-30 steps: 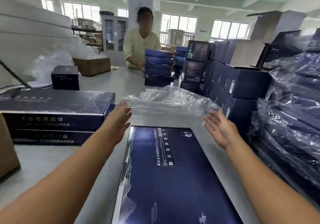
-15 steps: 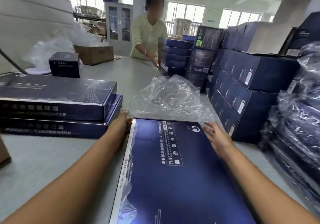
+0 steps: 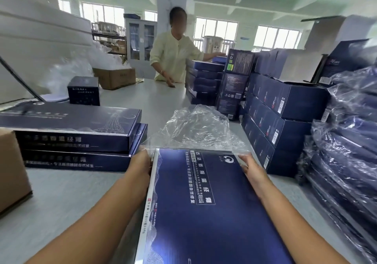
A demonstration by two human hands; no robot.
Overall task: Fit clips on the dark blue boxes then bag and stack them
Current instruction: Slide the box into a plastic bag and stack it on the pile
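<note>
A long dark blue box (image 3: 204, 206) lies lengthwise in front of me on the grey table (image 3: 67, 202). A crumpled clear plastic bag (image 3: 195, 129) sits at its far end, its mouth drawn over the box's far corners. My left hand (image 3: 140, 161) grips the bag edge at the box's far left corner. My right hand (image 3: 253, 172) holds the bag edge along the box's far right side. Both sets of fingertips are partly hidden by plastic and box.
Two flat dark blue boxes (image 3: 77, 133) are stacked at my left, beside a brown carton (image 3: 12, 172). Stacked blue cartons (image 3: 279, 117) and bagged boxes (image 3: 346, 151) line the right. A person (image 3: 173, 55) stands at the table's far end near another box stack (image 3: 206, 80).
My hands came down from the lifted bag to the box's far corners, pulling the bag mouth over its end. The person at the far end has reached toward the stack.
</note>
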